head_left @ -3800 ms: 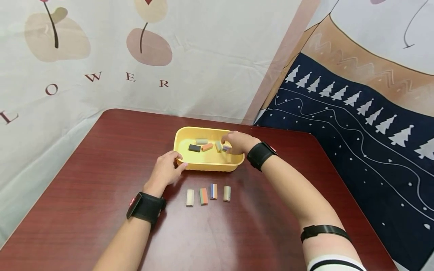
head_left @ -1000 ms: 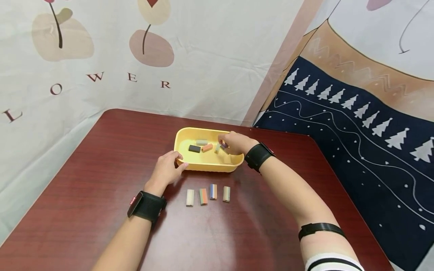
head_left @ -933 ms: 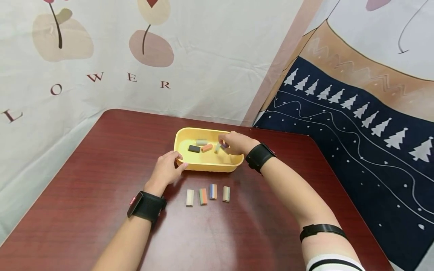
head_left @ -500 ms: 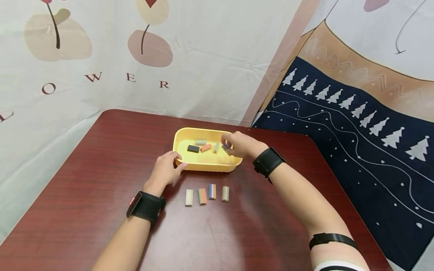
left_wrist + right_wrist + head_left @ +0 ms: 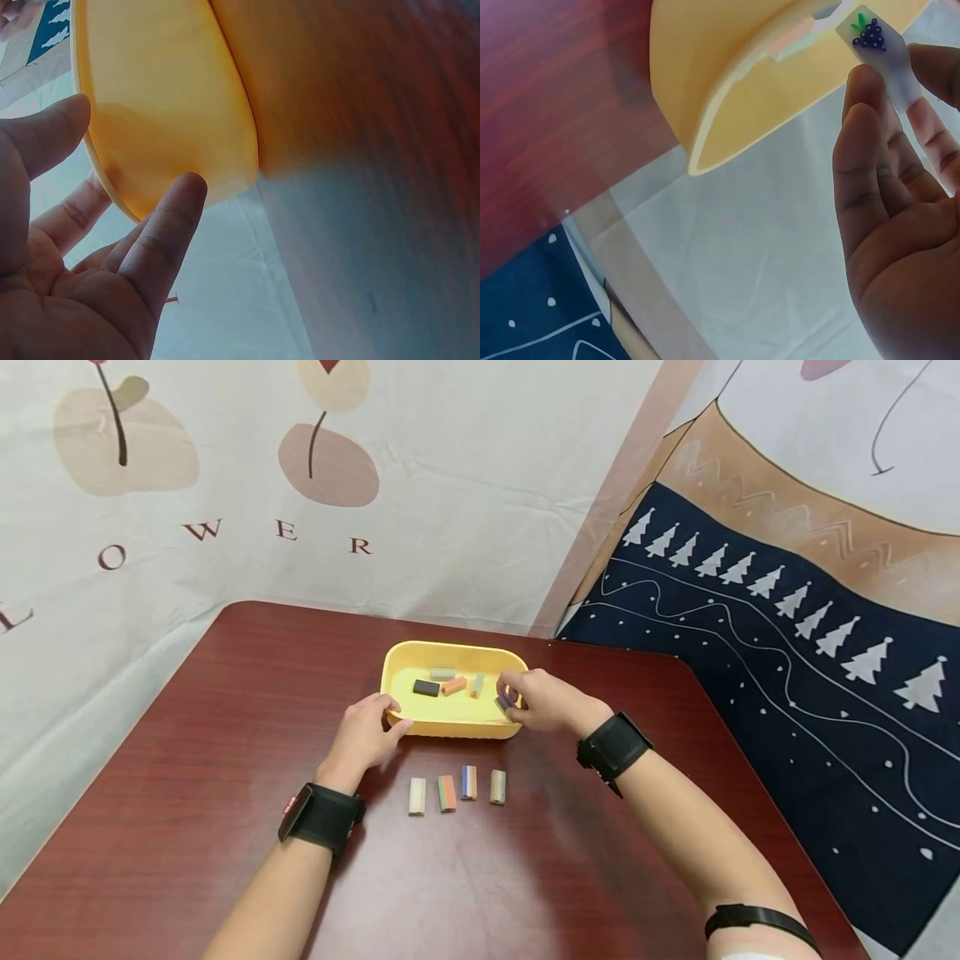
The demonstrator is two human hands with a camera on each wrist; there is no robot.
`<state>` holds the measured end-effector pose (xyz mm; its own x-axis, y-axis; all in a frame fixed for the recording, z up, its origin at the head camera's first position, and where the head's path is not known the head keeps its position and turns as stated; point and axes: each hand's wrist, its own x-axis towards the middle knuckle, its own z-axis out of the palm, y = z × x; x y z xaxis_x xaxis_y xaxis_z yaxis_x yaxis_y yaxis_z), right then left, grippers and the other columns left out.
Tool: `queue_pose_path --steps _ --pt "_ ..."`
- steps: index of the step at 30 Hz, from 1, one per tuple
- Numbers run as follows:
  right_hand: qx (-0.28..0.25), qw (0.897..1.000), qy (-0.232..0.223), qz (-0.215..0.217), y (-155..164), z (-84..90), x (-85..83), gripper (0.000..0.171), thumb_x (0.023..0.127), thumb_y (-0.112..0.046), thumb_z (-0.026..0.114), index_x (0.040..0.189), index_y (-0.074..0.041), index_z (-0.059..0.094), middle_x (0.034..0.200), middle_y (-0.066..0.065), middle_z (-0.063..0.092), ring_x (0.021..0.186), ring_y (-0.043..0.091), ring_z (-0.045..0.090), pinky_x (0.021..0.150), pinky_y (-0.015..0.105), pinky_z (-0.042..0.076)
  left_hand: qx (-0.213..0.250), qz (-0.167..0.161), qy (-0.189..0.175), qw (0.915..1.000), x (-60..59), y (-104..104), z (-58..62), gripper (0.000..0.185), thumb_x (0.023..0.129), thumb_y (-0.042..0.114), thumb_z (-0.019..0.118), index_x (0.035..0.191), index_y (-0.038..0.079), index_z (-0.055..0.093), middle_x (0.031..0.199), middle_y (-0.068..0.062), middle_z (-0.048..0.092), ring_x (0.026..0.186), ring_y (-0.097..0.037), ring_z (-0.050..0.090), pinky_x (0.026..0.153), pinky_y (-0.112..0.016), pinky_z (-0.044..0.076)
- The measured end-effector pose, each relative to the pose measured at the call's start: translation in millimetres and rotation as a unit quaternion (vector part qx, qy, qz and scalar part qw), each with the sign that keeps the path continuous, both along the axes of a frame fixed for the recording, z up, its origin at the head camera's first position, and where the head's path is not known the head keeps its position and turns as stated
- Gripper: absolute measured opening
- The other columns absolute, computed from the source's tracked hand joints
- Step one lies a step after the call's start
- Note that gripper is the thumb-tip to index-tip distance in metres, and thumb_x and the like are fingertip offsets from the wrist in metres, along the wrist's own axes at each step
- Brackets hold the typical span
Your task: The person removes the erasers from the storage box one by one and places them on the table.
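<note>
- The left arm slants up from the lower left; the left hand (image 5: pixel 363 733) grasps the tray (image 5: pixel 457 728) at its near left corner, fingers over the rim, thumb against the outer front wall.
- The right arm reaches in from the lower right, forearm angled up and leftward; the right hand (image 5: pixel 551 702) bends over the tray's right end, pinching the grape block (image 5: pixel 876 46) between thumb and fingertips, near the right front corner; the grape picture faces the right wrist view.
- The tray's rim rises between the hands; whether the right hand touches it, I cannot tell.
- Inside lie the black block (image 5: pixel 426 688), grey block (image 5: pixel 442 674), orange block (image 5: pixel 454 686) and pale block (image 5: pixel 476 686); yellow floor parts the pale block from the grape block.
- Nearer the person, the cream block (image 5: pixel 417 797), orange-green block (image 5: pixel 447 794), blue-striped block (image 5: pixel 469 783) and beige block (image 5: pixel 498 787) form a row, gaps between; a strip of tabletop (image 5: pixel 225 760) separates row from tray.
- Tabletop stretches wide to left and right; its far edge runs just behind the tray, along the white cloth (image 5: pixel 465 493); the navy cloth (image 5: pixel 750 693) hangs right, well apart.
</note>
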<state>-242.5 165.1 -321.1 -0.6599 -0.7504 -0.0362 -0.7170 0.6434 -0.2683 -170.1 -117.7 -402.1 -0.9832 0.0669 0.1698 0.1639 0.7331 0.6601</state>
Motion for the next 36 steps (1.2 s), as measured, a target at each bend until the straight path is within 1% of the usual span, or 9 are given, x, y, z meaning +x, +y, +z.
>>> queue_pose_path --steps 6,10,14,17,21,27,31,36 --pt "-0.011 1.0 -0.017 -0.012 7.3 -4.1 14.4 0.02 0.087 -0.006 0.067 0.106 -0.009 0.058 0.089 0.003 0.059 0.074 0.025 0.06 0.069 0.027 0.051 0.005 0.0 0.003 1.0 -0.4 -0.3 -0.4 0.031 0.091 0.024 0.07 0.108 0.0 0.062 0.11 -0.015 0.06 0.096 -0.033 0.053 0.086 -0.045 0.044" --pt "-0.018 0.999 -0.024 -0.02 13.7 -9.8 22.3 0.019 0.086 -0.005 0.065 0.103 -0.01 0.058 0.087 0.004 0.058 0.074 0.022 0.058 0.068 0.026 0.05 0.005 0.0 0.004 1.0 -0.6 -0.9 -0.6 0.031 0.091 0.024 0.069 0.109 0.0 0.061 0.11 -0.015 0.06 0.096 -0.034 0.053 0.085 -0.045 0.044" --pt "-0.035 0.998 -0.041 -0.022 20.3 -18.9 27.9 0.019 0.084 -0.002 0.064 0.1 -0.009 0.057 0.083 0.007 0.057 0.072 0.021 0.057 0.064 0.027 0.05 0.009 -0.001 0.006 0.9999 -1.0 -1.4 -0.3 0.031 0.091 0.024 0.069 0.109 -0.001 0.061 0.111 -0.016 0.06 0.097 -0.034 0.053 0.085 -0.046 0.044" --pt "-0.043 0.997 -0.055 -0.021 24.6 -28.0 31.1 0.02 0.082 -0.002 0.063 0.099 -0.01 0.056 0.08 0.005 0.056 0.068 0.018 0.055 0.06 0.027 0.049 0.009 -0.001 0.007 0.9999 -1.2 -1.3 -0.3 0.031 0.092 0.023 0.068 0.11 -0.001 0.061 0.11 -0.016 0.06 0.096 -0.034 0.053 0.084 -0.045 0.044" --pt "-0.039 0.996 -0.077 -0.03 30.1 -41.7 35.5 0.02 0.081 -0.004 0.063 0.097 -0.012 0.055 0.079 0.004 0.055 0.065 0.013 0.052 0.058 0.026 0.047 0.007 -0.002 0.002 1.0 -1.0 -0.6 -1.3 0.032 0.092 0.024 0.068 0.11 -0.001 0.061 0.111 -0.016 0.06 0.096 -0.034 0.053 0.084 -0.045 0.044" --pt "-0.02 0.993 -0.105 -0.049 34.1 -58.9 41.6 0.02 0.081 -0.005 0.063 0.096 -0.013 0.054 0.082 0.006 0.055 0.064 0.011 0.05 0.059 0.026 0.046 0.001 -0.002 0.004 1.0 0.3 -0.8 -1.7 0.031 0.091 0.024 0.068 0.109 0.0 0.061 0.109 -0.015 0.06 0.094 -0.033 0.053 0.083 -0.045 0.044" --pt "-0.016 0.991 -0.116 -0.058 35.2 -66.4 45.1 0.018 0.081 -0.006 0.064 0.095 -0.013 0.055 0.082 0.006 0.054 0.064 0.011 0.049 0.058 0.027 0.044 0.0 -0.002 0.009 1.0 -0.2 -0.4 -2.3 0.031 0.091 0.025 0.068 0.109 0.0 0.061 0.107 -0.015 0.06 0.092 -0.032 0.053 0.082 -0.044 0.045" --pt "-0.017 0.991 -0.114 -0.061 36.8 -71.4 48.6 0.018 0.082 -0.006 0.065 0.097 -0.009 0.056 0.085 0.005 0.054 0.067 0.012 0.048 0.06 0.027 0.043 0.001 0.0 0.01 0.9999 -0.7 0.0 -2.6 0.03 0.091 0.024 0.069 0.108 0.0 0.061 0.104 -0.015 0.06 0.09 -0.031 0.053 0.08 -0.044 0.045"
